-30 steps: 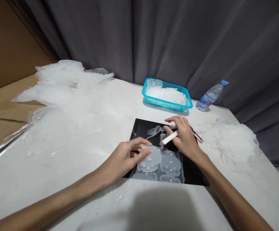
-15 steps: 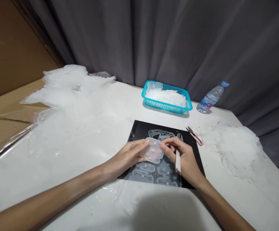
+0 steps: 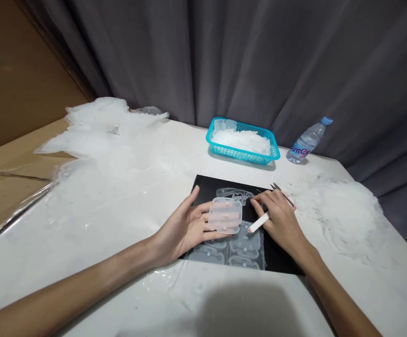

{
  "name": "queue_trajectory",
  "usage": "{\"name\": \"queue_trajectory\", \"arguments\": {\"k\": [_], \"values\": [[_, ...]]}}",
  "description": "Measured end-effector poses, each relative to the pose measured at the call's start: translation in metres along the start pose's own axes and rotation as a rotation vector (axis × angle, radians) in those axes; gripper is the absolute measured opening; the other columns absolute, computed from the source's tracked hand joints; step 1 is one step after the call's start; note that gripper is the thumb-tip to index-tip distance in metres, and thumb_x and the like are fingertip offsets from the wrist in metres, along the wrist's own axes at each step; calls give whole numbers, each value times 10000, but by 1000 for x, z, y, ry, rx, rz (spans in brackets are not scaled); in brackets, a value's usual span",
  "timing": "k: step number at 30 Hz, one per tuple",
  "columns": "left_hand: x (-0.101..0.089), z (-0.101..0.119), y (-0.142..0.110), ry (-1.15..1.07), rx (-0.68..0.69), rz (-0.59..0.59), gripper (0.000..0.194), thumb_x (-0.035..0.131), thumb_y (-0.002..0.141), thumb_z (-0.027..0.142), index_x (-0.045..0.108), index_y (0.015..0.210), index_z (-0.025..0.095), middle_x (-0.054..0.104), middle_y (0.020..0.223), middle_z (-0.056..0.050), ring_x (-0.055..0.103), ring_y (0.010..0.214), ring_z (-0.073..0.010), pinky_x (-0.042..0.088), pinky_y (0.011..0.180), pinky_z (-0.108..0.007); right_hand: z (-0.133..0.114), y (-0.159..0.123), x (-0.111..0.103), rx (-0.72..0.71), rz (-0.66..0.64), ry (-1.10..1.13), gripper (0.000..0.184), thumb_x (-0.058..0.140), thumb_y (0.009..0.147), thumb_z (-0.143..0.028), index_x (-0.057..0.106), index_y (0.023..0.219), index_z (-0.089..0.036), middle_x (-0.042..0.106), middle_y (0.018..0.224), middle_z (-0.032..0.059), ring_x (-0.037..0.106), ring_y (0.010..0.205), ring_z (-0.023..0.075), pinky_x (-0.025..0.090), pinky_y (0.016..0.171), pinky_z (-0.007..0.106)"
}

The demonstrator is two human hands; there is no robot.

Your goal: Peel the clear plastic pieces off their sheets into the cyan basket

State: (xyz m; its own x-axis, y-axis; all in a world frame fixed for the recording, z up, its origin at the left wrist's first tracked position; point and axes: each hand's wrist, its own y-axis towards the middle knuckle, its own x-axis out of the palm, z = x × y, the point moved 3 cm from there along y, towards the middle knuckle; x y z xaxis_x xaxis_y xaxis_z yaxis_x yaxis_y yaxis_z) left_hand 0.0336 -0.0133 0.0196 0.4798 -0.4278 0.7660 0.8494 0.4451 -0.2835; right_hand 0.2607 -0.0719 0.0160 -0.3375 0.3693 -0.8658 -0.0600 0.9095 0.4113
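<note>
My left hand (image 3: 189, 229) is turned palm up, fingers stretched out, with a translucent rounded-square plastic piece (image 3: 225, 215) lying across them. Its thumb stands away from the piece. My right hand (image 3: 277, 210) is closed around a white stick-like tool (image 3: 259, 223), whose lower end points down and left. Thumb and forefinger meet near a clear scrap strip (image 3: 234, 193); whether they touch it I cannot tell. Below both hands, a sheet of similar translucent pieces (image 3: 247, 243) rests on a black mat (image 3: 280, 262), partly hidden by my left hand.
Small pink-handled thread snips (image 3: 287, 199) lie by my right hand. Behind are a blue basket (image 3: 243, 157) of translucent pieces and a water bottle (image 3: 307, 142). A heap of translucent sheets (image 3: 94, 121) spreads at left, a pile of clear scraps (image 3: 347, 215) at right.
My left hand has lifted the translucent piece off the sheet and opened flat beneath it. My right hand came in to the piece's edge, then drew away right, still holding the white tool.
</note>
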Motion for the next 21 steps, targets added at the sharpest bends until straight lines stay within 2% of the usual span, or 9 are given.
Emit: {"name": "queue_trajectory", "arguments": {"k": [3,7,13,21], "values": [[-1,1,0,-6,3,3,799,344,1041,660,573,1424,-2,691,1350,-265,631,1315,-408,412,1190,-563,7,-3,2,57,31,-49,201,508,1064,-348,655,1049,-212,677,1008,97,589,958,295,477,834,434],[-3,2,1,-23,8,-1,821,341,1034,678,557,1434,-6,665,1382,-278,627,1316,-414,405,1192,-569,21,-7,7,152,39,-91,300,523,1044,-428,654,1209,-214,620,1095,135,598,1055,333,490,834,452],[-2,1,0,-24,5,-8,848,340,1026,695,538,1444,-17,662,1377,-294,616,1330,-415,389,1199,-574,30,-4,14,126,20,36,191,499,1058,-332,659,1000,-246,686,953,72,597,946,292,471,819,426],[-3,3,2,-29,1,-12,866,349,1021,700,460,1503,-11,640,1409,-290,611,1337,-411,364,1216,-569,46,8,18,153,92,39,242,483,1063,-342,664,946,-231,684,942,81,584,923,278,465,829,417]]}}
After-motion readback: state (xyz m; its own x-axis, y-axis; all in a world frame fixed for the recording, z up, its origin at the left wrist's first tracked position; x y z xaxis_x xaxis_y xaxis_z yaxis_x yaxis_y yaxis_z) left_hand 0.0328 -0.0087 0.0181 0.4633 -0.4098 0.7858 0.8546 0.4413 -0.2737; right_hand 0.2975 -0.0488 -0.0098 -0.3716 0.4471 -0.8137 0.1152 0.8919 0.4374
